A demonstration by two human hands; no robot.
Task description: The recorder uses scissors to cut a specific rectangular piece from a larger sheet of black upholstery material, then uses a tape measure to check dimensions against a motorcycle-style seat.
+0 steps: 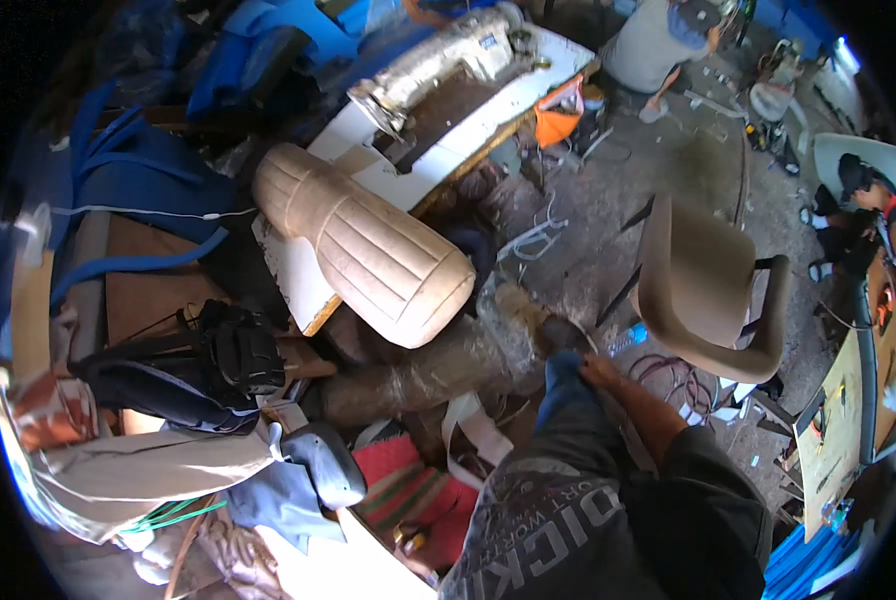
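My right hand (598,371) is low at my right side, against the blue jeans of my leg (565,385). Its fingers look curled, and what they may hold is hidden. My left hand does not show. Ahead and to the left lies a long beige padded cushion (388,255) with stitched channels and a narrowed middle, resting partly on the white sewing table (558,55). Nearest to my right hand is my shoe (565,338), beside a roll wrapped in clear plastic (418,380).
An industrial sewing machine (448,60) stands on the table. A beige upholstered chair (703,280) is at the right. One person (658,45) bends at the back; another (873,195) is by a board at the far right. A black bag (233,350) and blue foam sheets (148,165) crowd the left.
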